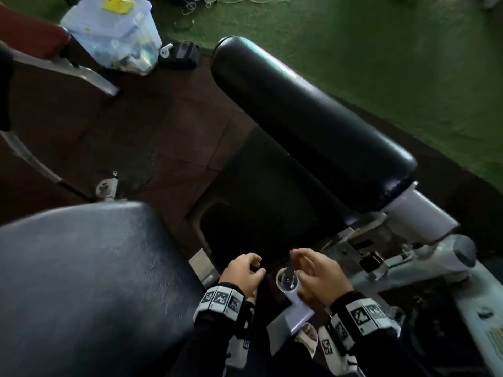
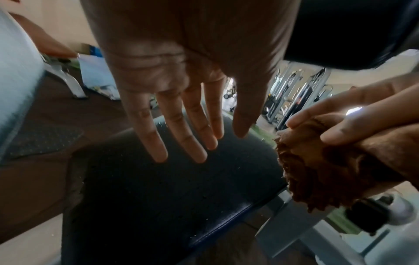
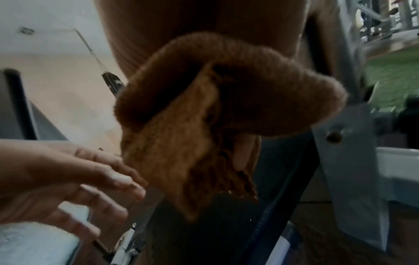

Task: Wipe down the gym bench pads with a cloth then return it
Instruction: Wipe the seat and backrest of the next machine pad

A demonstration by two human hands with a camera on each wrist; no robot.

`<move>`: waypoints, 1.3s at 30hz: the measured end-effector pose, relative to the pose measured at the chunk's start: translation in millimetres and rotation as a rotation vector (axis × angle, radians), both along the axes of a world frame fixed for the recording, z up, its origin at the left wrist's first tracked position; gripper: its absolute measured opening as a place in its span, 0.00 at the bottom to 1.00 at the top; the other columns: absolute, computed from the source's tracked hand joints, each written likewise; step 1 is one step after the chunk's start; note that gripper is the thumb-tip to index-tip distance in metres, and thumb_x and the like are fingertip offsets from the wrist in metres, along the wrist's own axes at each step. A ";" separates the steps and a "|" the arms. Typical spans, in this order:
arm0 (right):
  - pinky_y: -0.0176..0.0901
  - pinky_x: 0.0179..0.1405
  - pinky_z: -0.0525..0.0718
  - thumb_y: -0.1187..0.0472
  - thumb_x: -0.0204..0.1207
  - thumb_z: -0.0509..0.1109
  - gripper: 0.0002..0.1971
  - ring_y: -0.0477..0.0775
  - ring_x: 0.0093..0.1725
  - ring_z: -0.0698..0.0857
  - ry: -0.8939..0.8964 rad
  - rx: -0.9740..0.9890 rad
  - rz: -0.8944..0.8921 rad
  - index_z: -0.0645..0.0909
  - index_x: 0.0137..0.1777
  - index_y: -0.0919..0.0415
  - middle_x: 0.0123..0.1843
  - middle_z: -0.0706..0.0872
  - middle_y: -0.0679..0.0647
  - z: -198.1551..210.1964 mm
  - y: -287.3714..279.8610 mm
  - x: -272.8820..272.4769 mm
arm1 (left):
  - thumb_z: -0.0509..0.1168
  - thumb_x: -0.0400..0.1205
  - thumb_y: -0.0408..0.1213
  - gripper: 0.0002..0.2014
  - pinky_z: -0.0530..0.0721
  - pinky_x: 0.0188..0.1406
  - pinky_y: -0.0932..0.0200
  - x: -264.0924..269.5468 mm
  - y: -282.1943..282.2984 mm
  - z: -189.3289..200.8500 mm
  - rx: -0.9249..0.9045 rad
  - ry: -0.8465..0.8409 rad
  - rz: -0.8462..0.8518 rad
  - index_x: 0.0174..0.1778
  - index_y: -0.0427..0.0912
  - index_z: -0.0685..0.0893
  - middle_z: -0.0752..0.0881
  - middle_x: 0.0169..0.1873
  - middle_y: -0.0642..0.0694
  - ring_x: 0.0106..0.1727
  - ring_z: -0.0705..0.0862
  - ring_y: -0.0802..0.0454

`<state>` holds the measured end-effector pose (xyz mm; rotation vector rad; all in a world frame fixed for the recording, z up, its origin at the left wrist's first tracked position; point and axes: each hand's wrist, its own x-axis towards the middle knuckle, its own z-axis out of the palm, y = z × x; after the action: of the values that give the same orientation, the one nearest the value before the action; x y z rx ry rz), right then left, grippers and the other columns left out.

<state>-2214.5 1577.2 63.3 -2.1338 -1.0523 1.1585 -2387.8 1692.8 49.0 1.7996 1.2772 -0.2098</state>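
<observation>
A crumpled brown cloth (image 3: 204, 125) is bunched in my right hand (image 1: 315, 276), fingers curled around it; the same cloth (image 2: 317, 170) shows at the right edge of the left wrist view. My left hand (image 1: 242, 270) hovers just left of it, holding nothing, its fingers (image 2: 181, 125) straight over a flat black pad (image 2: 170, 188). Both hands sit at the near edge of that dark pad (image 1: 258, 191). A long black roller pad (image 1: 313, 118) runs up to the right. A larger grey-black seat pad (image 1: 95, 281) lies at lower left. The head view hides the cloth.
The grey metal frame (image 1: 422, 221) and a round knob (image 1: 287, 280) sit by my right hand. On the floor behind lie a clear plastic bag (image 1: 114, 36) of items and a small black device (image 1: 179, 54). Green turf (image 1: 381, 50) lies beyond the roller.
</observation>
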 end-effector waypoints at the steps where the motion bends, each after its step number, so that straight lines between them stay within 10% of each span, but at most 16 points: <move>1: 0.43 0.55 0.84 0.61 0.69 0.70 0.21 0.38 0.53 0.83 -0.020 -0.003 -0.007 0.78 0.58 0.37 0.53 0.84 0.40 -10.3 8.2 -2.8 | 0.67 0.78 0.45 0.14 0.82 0.57 0.57 3.8 11.6 -11.4 -0.010 0.021 -0.007 0.59 0.52 0.82 0.84 0.52 0.58 0.48 0.85 0.59; 12: 0.50 0.57 0.82 0.61 0.68 0.69 0.25 0.50 0.59 0.82 -0.263 -0.012 0.009 0.77 0.67 0.45 0.61 0.80 0.47 -103.8 94.8 11.9 | 0.67 0.78 0.40 0.27 0.74 0.68 0.54 39.4 101.0 -124.4 0.040 0.081 -0.140 0.74 0.49 0.72 0.69 0.74 0.49 0.70 0.75 0.49; 20: 0.49 0.48 0.87 0.69 0.62 0.75 0.27 0.55 0.66 0.80 -0.597 0.347 0.064 0.82 0.65 0.55 0.64 0.81 0.56 -114.4 104.2 25.7 | 0.72 0.75 0.44 0.39 0.70 0.73 0.44 18.6 105.5 -158.5 0.193 0.136 -0.141 0.80 0.59 0.60 0.53 0.82 0.53 0.81 0.56 0.51; 24: 0.56 0.76 0.66 0.69 0.67 0.70 0.30 0.57 0.78 0.67 -0.656 0.379 0.187 0.76 0.72 0.58 0.73 0.75 0.59 -124.7 95.5 26.1 | 0.73 0.75 0.50 0.47 0.58 0.77 0.32 4.7 101.5 -168.3 0.154 0.188 -0.175 0.80 0.67 0.46 0.37 0.82 0.57 0.83 0.42 0.55; 28: 0.50 0.80 0.33 0.62 0.70 0.69 0.42 0.51 0.83 0.42 -0.663 -0.016 0.249 0.49 0.80 0.52 0.83 0.50 0.48 -148.4 81.9 23.3 | 0.73 0.75 0.48 0.50 0.58 0.73 0.26 -2.2 101.1 -180.8 0.098 0.107 -0.180 0.77 0.74 0.40 0.28 0.77 0.66 0.80 0.33 0.61; 34: 0.51 0.79 0.30 0.38 0.78 0.41 0.31 0.54 0.81 0.31 -0.856 -0.175 0.177 0.43 0.81 0.40 0.84 0.37 0.45 -169.2 74.0 20.0 | 0.75 0.74 0.44 0.52 0.53 0.70 0.20 -4.5 98.5 -189.2 0.079 0.019 -0.143 0.73 0.78 0.39 0.27 0.73 0.70 0.75 0.29 0.66; 39: 0.52 0.80 0.38 0.38 0.80 0.45 0.29 0.54 0.82 0.40 -0.950 -0.054 0.179 0.52 0.81 0.43 0.84 0.45 0.50 -183.5 109.9 17.1 | 0.75 0.73 0.42 0.52 0.54 0.70 0.20 -4.8 99.5 -191.0 0.067 -0.001 -0.127 0.73 0.77 0.39 0.28 0.74 0.70 0.75 0.30 0.66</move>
<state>-2197.4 1687.1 -120.2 -2.7257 -1.6173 0.1572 -2392.6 1792.3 -142.0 1.9403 1.1828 -0.2392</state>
